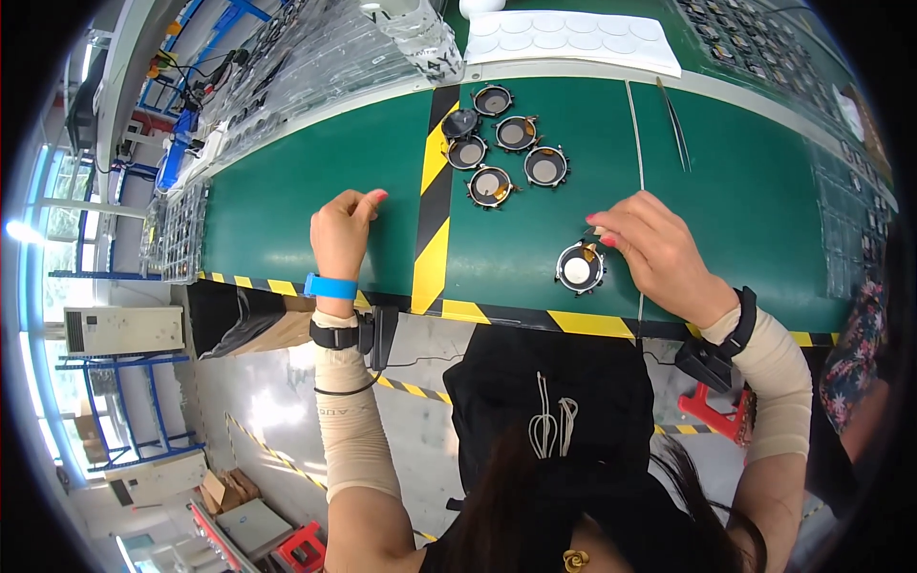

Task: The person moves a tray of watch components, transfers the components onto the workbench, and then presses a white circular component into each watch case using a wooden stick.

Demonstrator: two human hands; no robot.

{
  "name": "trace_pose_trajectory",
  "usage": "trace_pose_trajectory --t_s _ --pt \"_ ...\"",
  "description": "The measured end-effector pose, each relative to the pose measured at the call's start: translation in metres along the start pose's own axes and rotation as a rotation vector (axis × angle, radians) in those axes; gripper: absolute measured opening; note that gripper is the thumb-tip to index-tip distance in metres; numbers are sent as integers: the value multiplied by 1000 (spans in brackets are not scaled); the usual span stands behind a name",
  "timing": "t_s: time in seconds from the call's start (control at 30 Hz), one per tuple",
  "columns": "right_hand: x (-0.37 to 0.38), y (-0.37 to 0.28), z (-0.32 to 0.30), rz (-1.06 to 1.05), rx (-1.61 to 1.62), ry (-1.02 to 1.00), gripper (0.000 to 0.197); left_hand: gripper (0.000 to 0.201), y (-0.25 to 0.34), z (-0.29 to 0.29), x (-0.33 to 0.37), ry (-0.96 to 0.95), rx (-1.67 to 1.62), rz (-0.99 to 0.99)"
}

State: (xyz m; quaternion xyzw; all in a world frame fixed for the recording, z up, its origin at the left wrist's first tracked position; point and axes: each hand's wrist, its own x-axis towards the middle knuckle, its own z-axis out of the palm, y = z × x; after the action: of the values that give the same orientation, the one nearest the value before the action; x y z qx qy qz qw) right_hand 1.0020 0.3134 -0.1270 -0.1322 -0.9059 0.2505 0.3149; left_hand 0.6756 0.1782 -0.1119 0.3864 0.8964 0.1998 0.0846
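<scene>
My right hand [654, 250] pinches at the upper rim of a round watch case [580, 268], near its orange flex tab. What sits between the fingertips is too small to tell. The case lies near the table's front edge, a white disc inside it. To the left, over the green mat, my left hand [342, 237] is closed, its fingers curled and the thumb side turned right; whatever they might hold is hidden. Farther back lie several similar watch cases [546, 166] with grey discs, one topped by a dark round piece [459, 123].
Tweezers [674, 126] lie at the back right of the green table mat [315, 181]. Behind are a white sheet of round stickers [573, 36], a wrapped roll [420, 38] and clear trays [755, 43]. Yellow-black tape [433, 248] crosses the mat. Another person's patterned sleeve [853, 334] shows at right.
</scene>
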Motion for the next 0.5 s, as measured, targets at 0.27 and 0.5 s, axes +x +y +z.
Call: trace_pose_trajectory --t_s 0.27,0.5 --pt "-2 5 12 -27 83 19 15 11 -5 19 -18 548 222 530" --pt "-3 9 27 -34 127 -51 10 85 88 82 -109 -24 -283 639"
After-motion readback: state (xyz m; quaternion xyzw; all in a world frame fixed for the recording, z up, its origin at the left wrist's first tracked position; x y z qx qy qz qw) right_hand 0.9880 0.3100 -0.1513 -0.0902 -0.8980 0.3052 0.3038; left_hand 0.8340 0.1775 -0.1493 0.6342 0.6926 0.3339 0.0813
